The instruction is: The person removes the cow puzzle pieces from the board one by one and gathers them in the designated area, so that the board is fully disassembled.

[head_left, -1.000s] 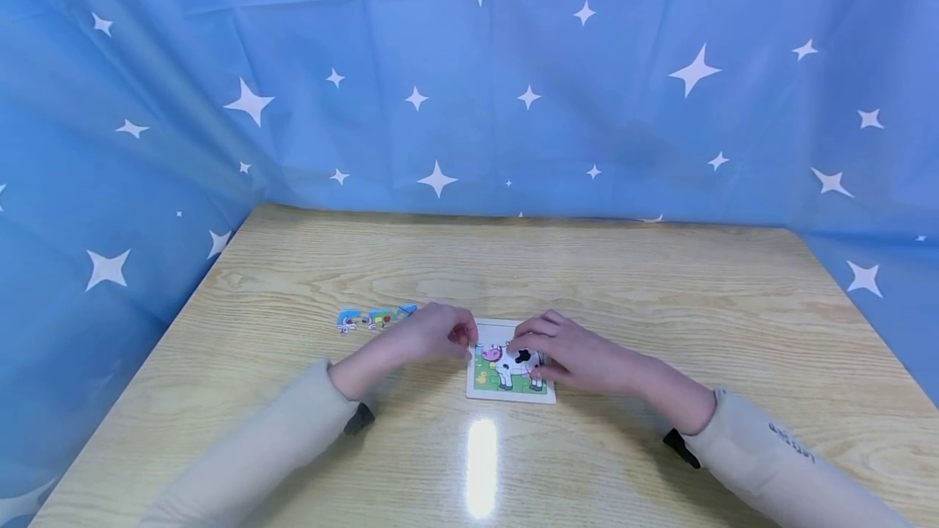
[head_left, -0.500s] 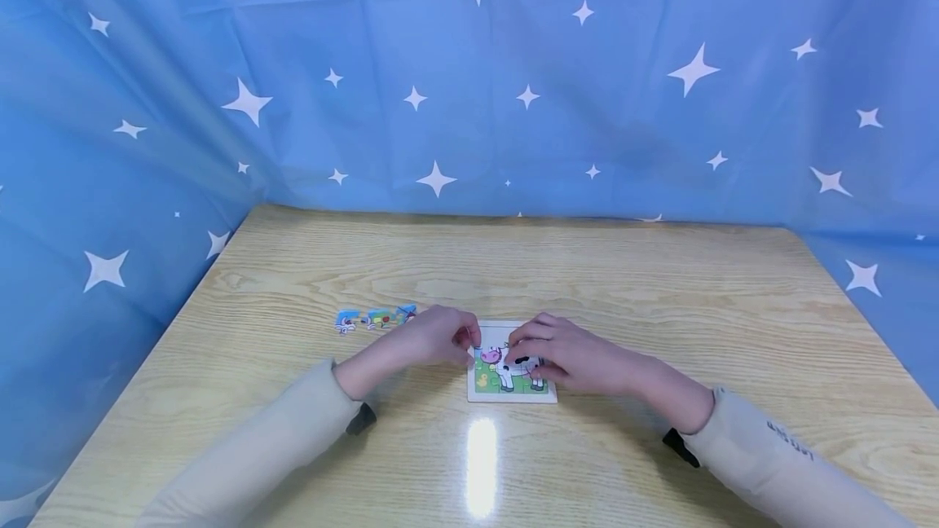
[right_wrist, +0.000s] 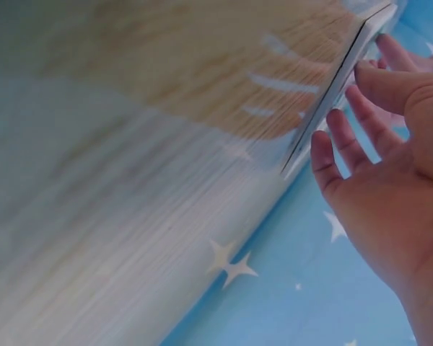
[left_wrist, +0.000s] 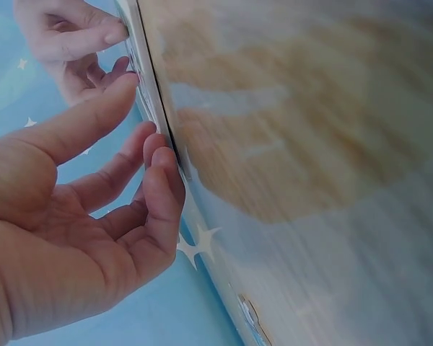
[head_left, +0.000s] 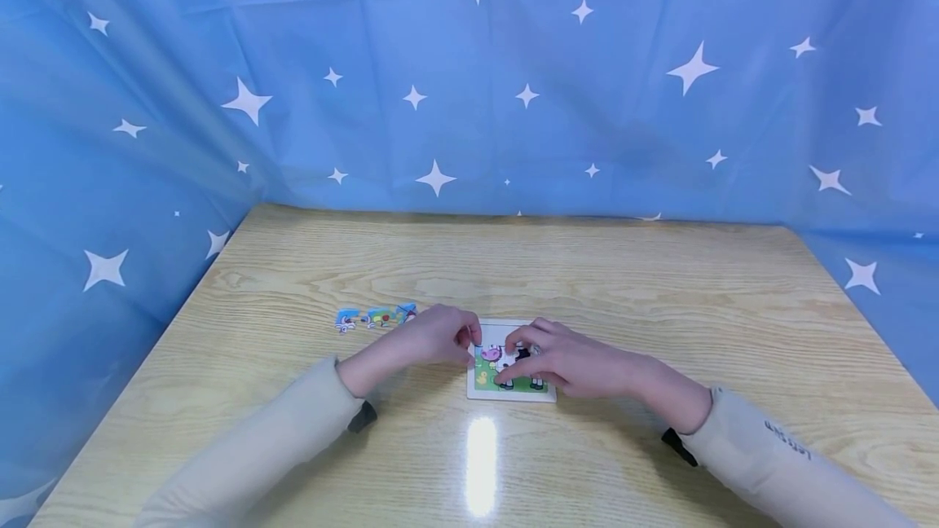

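At the puzzle board (head_left: 502,333), how are the hands set?

— Left hand (head_left: 438,336): fingers loosely bent, thumb apart from them, tips against the board's left edge. Right hand (head_left: 575,361): over the board's right half, thumb and forefinger spread across the cow picture (head_left: 490,355). Board lies flat on the tabletop (head_left: 660,283), between the two.

What could go wrong?

— My read: skidding first. If the right hand pushes sideways and the left only rests there, the board could slide or twist. Second, a fitted piece could ride up if a fingertip drags over a seam instead of pressing straight down. Third, loose pieces (head_left: 378,318) lie left of the board, about level with its far edge, close to the left hand. A careless pull-back could scatter them.

What can't you see?

— Cow's middle: under the right fingers. Board's far-right corner and part of its right edge: covered too. Both wrist views catch the board nearly edge-on, so its face is unreadable there. Loose pieces left of it are too small to tell what each shows or whether any touch. How hard either hand presses: can't tell. Left sleeve (head_left: 271,438) and right sleeve (head_left: 748,451), nearer than the board, run out of frame.
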Action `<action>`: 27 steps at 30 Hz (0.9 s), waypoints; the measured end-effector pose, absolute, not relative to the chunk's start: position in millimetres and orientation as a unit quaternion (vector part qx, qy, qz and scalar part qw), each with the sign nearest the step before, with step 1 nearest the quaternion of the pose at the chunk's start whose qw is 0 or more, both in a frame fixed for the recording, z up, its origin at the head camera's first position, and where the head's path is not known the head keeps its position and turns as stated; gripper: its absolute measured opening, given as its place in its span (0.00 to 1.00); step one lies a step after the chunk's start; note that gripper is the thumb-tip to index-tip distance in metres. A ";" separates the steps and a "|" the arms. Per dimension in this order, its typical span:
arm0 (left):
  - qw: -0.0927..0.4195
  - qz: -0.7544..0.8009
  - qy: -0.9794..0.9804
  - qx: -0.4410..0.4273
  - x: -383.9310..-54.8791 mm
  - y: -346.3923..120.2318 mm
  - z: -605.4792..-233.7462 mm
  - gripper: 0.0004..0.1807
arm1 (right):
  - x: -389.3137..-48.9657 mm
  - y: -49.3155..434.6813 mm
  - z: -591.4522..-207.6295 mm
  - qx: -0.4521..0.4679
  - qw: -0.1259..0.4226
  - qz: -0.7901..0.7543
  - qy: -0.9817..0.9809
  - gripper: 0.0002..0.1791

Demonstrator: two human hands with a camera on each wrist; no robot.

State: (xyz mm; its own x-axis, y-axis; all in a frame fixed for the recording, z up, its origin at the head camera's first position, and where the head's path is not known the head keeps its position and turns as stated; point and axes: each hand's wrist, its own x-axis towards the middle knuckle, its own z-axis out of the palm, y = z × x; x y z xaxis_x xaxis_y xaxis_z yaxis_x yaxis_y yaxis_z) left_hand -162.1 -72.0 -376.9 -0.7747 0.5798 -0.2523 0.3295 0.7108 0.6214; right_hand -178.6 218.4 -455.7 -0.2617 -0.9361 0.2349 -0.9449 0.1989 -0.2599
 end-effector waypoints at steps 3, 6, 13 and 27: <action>0.222 0.282 0.899 0.251 -161.5 -71.1 -376.8 0.11 | -179.3 219.1 -457.2 0.605 0.010 0.171 -0.777 0.47; 0.221 0.281 0.900 0.250 -161.2 -69.7 -378.0 0.12 | -179.6 219.0 -457.5 0.607 0.012 0.169 -0.777 0.47; 0.205 0.270 0.906 0.252 -160.1 -65.7 -380.4 0.13 | -160.9 207.4 -417.3 0.603 0.010 0.160 -0.781 0.41; 0.225 0.279 0.907 0.222 -163.8 -61.6 -382.6 0.13 | -177.1 217.7 -452.9 0.602 0.008 0.176 -0.778 0.47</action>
